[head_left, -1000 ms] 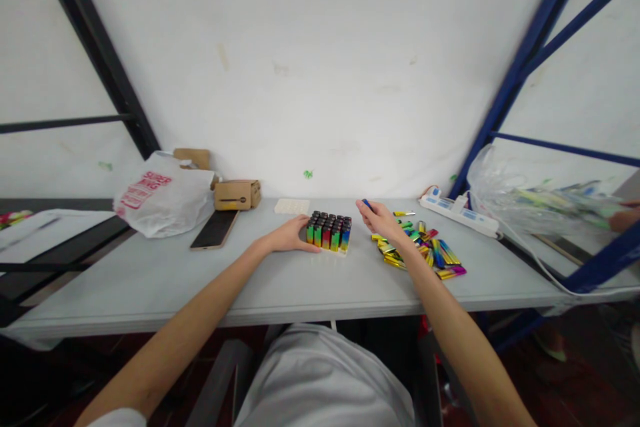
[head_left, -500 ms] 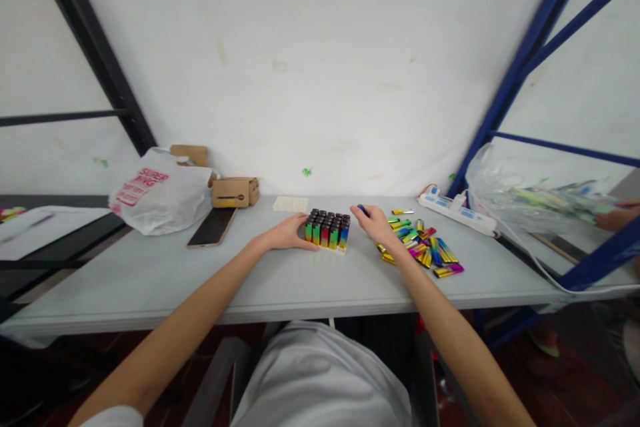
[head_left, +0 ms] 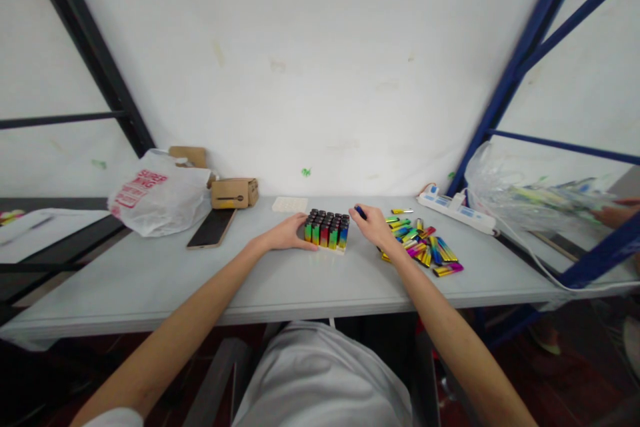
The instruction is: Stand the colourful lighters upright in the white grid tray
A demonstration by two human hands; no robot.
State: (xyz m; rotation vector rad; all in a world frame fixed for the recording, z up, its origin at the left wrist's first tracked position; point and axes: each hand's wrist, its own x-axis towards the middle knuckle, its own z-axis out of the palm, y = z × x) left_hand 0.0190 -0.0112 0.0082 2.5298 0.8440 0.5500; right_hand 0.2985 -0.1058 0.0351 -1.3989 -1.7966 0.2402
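Well back from the table's front edge (head_left: 300, 311) stand upright lighters (head_left: 325, 232).

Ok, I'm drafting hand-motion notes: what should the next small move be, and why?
Probably move the right hand slightly left, bringing its small dark-blue lighter-like piece to the block of upright, black-topped, rainbow metallic lighters: it is held just right of them, while the left hand cups their left side.
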